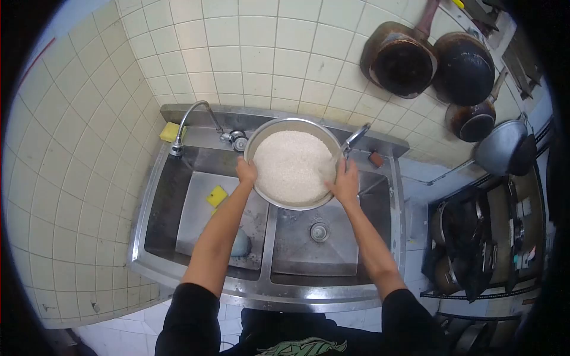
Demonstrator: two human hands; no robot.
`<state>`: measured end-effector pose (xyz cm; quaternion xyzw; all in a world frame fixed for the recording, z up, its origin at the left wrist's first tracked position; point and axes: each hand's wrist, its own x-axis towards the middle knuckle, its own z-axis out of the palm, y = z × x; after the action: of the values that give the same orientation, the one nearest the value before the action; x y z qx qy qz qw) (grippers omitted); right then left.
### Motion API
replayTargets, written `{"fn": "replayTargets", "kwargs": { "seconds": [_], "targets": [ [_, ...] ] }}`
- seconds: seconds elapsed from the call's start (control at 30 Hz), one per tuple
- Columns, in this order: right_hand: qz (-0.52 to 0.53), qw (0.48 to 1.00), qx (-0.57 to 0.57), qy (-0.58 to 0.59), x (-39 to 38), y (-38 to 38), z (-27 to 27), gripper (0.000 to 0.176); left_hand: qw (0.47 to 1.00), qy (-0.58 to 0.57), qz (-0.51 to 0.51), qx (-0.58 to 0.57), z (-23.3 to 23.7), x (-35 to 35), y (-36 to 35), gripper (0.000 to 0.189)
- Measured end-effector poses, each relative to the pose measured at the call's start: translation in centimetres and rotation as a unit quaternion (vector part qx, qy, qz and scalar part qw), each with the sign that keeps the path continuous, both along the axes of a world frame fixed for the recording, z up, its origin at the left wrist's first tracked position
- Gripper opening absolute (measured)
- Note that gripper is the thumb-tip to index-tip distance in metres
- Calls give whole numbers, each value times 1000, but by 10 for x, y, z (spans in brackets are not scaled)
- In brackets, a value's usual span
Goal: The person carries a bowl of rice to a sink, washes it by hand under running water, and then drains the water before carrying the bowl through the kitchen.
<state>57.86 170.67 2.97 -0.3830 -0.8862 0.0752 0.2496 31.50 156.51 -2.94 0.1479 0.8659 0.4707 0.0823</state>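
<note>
A round metal bowl [295, 206] is held above the back of the double sink, over the divider. White grains that look like rice [291, 163] fill much of it. My left hand [246, 171] grips the bowl's left rim. On the right side, my right hand [344, 180] holds the rim with the fingers partly blurred. Just beyond that hand, a metal faucet [355, 137] reaches over the bowl's right edge, and a thin stream of water seems to fall inside the bowl there.
The steel sink [270, 237] has two basins. A yellow sponge [217, 196] and a bluish round object [240, 244] lie in the left one. Another faucet [176, 148] stands back left beside a yellow sponge [171, 132]. Dark pans [404, 66] hang on the right wall.
</note>
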Motion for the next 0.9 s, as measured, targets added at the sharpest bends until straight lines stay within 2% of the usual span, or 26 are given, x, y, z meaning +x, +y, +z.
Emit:
{"fn": "replayTargets", "kwargs": {
  "seconds": [0.03, 0.07, 0.13, 0.17, 0.23, 0.27, 0.33, 0.37, 0.4, 0.43, 0.47, 0.53, 0.57, 0.6, 0.63, 0.67, 0.7, 0.77, 0.8, 0.83, 0.87, 0.9],
  "targets": [
    [96, 983, 158, -22, -7, -3, 9, 64, 1000, 4, 8, 5, -1, 1, -1, 26],
    [97, 982, 158, -25, -16, 2, 4, 64, 1000, 0, 8, 5, 4, 1, 0, 26],
    [126, 947, 47, -291, -31, 12, -22, 82, 1000, -25, 10, 6, 7, 6, -2, 27],
    [132, 945, 41, -296, -43, 20, -33, 82, 999, -30, 14, -1, 4, 5, 0, 27],
    [52, 937, -110, -326, -68, 35, -56, 86, 999, -21, 18, -44, -2, 2, 1, 28],
    [61, 935, -116, -331, -74, 41, -63, 86, 998, -25, 26, -52, 1, 4, 0, 28],
    [46, 928, -232, -289, -77, 57, -70, 70, 997, -34, 32, -55, 12, 7, -1, 29],
    [49, 924, -236, -296, -75, 62, -75, 70, 997, -41, 35, -60, 12, 7, -2, 29],
    [38, 854, -509, -107, -72, 68, -80, 65, 996, -41, 32, -69, 13, 8, -2, 29],
    [19, 687, -720, 97, -73, 72, -79, 60, 996, -41, 28, -75, 17, 8, -2, 29],
    [13, 688, -720, 91, -74, 76, -78, 60, 996, -49, 28, -75, 19, 10, -4, 29],
    [40, 739, -656, 149, -81, 93, -70, 50, 993, -51, 19, -100, 26, 9, -4, 28],
    [35, 739, -657, 142, -80, 88, -55, 50, 993, -59, 19, -102, 28, 10, -4, 28],
    [90, 908, -407, -47, -82, 75, -27, 53, 992, -55, 19, -110, 29, 8, -3, 28],
    [138, 957, -108, -232, -82, 64, -15, 56, 991, -52, 18, -119, 27, 9, -4, 28],
    [99, 938, -103, -316, -80, 61, -34, 63, 991, -57, 18, -121, 25, 12, -5, 28],
    [100, 937, -100, -318, -80, 67, -56, 63, 991, -55, 23, -118, 26, 12, -3, 28],
    [38, 907, -238, -346, -79, 81, -92, 64, 991, -54, 33, -114, 27, 12, -5, 28],
    [42, 910, -354, -210, -71, 81, -97, 58, 991, -51, 24, -123, 28, 12, -5, 28],
    [47, 912, -349, -210, -75, 80, -87, 58, 990, -47, 16, -131, 28, 9, -4, 28],
    [48, 807, -587, -49, -76, 72, -65, 55, 990, -48, 18, -130, 28, 7, -4, 28],
    [37, 625, -771, 115, -72, 63, -45, 52, 989, -36, 13, -145, 27, 7, -4, 28]
  ]
}}
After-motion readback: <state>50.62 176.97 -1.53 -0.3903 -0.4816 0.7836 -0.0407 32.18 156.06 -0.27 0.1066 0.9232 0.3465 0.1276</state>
